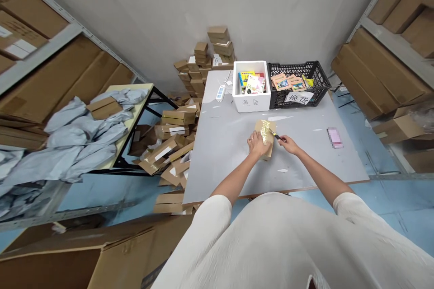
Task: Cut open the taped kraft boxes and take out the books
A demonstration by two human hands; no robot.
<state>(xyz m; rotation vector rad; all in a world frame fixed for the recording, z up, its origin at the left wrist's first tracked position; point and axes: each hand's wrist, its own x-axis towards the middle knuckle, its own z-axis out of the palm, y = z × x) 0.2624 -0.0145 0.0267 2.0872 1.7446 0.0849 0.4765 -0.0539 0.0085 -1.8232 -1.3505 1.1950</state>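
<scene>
A small cardboard box with shiny tape over its top lies on the grey table. My left hand bears down on the box's upper face and holds it, its fingers curled a little over the tape. In my right hand is a utility knife with a dark and yellow handle, gripped from the right side. Its blade end points left and reaches the taped top of the box; whether it has cut in is too small to tell.
Behind the box stand a white bin and a black crate, both with booklets inside. A power strip lies left of the bin. Cardboard boxes pile up left of the table; grey parcels cover a side table.
</scene>
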